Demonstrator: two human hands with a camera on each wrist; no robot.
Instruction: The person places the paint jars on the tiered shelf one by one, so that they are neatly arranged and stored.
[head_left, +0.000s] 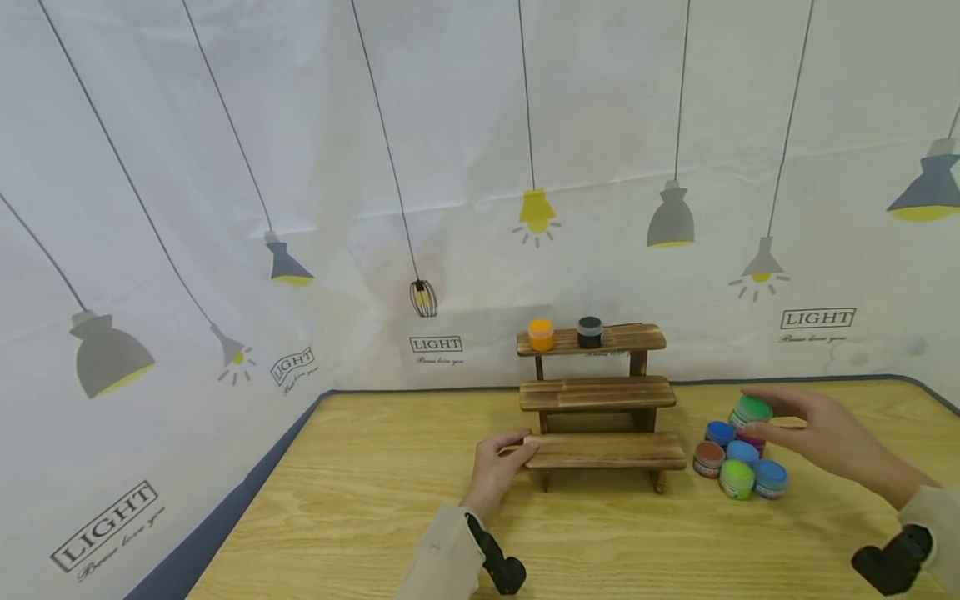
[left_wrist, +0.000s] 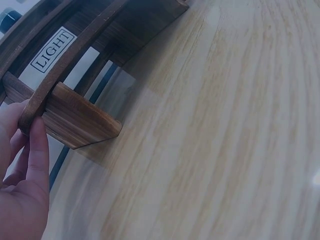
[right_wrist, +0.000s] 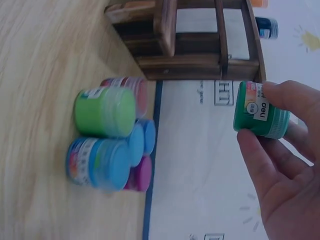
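A small jar of green paint (right_wrist: 255, 110) is held between the thumb and fingers of my right hand (head_left: 825, 429), above a cluster of other jars. My left hand (head_left: 498, 467) pinches the left end of the lowest board on a three-step wooden rack (head_left: 607, 450); the left wrist view shows thumb and fingers around that board end. On the top step stand an orange jar (head_left: 541, 335) and a black jar (head_left: 590, 332). Right of the rack sit a light green jar (right_wrist: 102, 112), a reddish-brown jar (head_left: 708, 459), several blue jars (head_left: 770, 481) and a magenta jar (right_wrist: 142, 174), partly hidden.
The rack and jars stand on a wood-grain table (head_left: 360, 500). Behind them hangs a pale backdrop (head_left: 465, 250) printed with lamps and LIGHT labels, meeting the table along a dark blue edge (head_left: 420, 391). The middle step (head_left: 597, 392) of the rack is bare.
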